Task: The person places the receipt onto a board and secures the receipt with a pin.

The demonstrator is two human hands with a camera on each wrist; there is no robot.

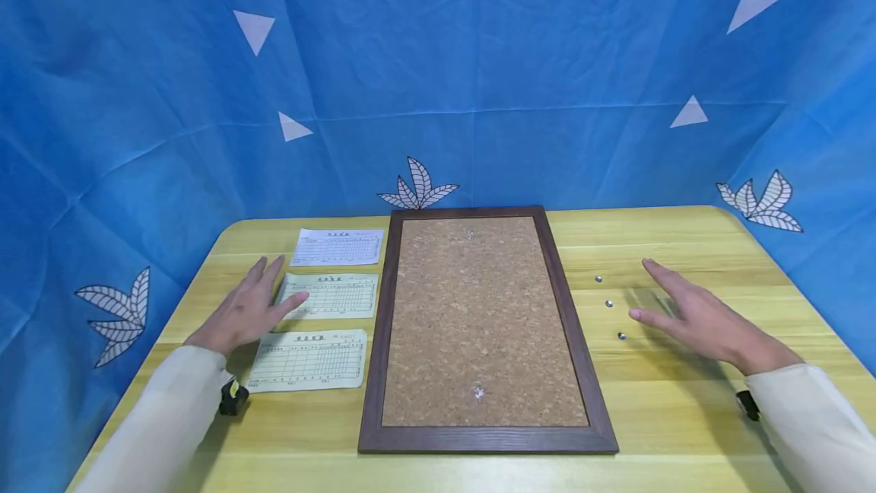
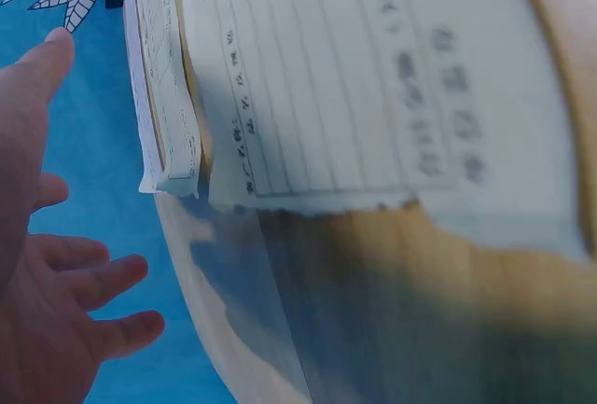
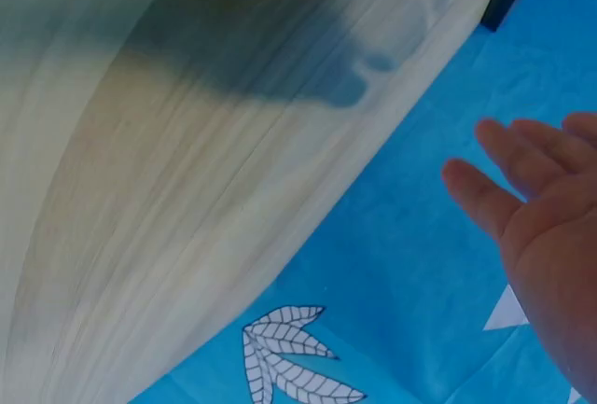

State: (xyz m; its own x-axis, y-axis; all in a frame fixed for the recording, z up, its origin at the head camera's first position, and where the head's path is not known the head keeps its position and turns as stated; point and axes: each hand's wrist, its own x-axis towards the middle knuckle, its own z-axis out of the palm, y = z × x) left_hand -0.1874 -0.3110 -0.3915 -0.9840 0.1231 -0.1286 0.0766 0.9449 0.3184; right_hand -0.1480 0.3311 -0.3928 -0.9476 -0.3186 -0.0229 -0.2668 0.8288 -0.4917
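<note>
A cork board point(image 1: 479, 326) in a dark wooden frame lies flat in the middle of the table. Left of it, three printed paper slips lie in a column: a whitish one point(image 1: 337, 248) at the back, a pale green one point(image 1: 328, 306) in the middle and another point(image 1: 308, 364) at the front. My left hand point(image 1: 246, 306) hovers by the middle slip, its fingers spread and holding nothing. Three small silvery tacks point(image 1: 609, 303) form a line right of the board. Beyond them my right hand point(image 1: 705, 322) is held above the table, fingers extended, with nothing in it.
The light wooden table point(image 1: 684, 432) has rounded back corners. A blue cloth point(image 1: 472, 59) with white triangles and leaf prints hangs behind it and along both sides. Small whitish patches point(image 1: 479, 392) mark the cork near its front and back ends.
</note>
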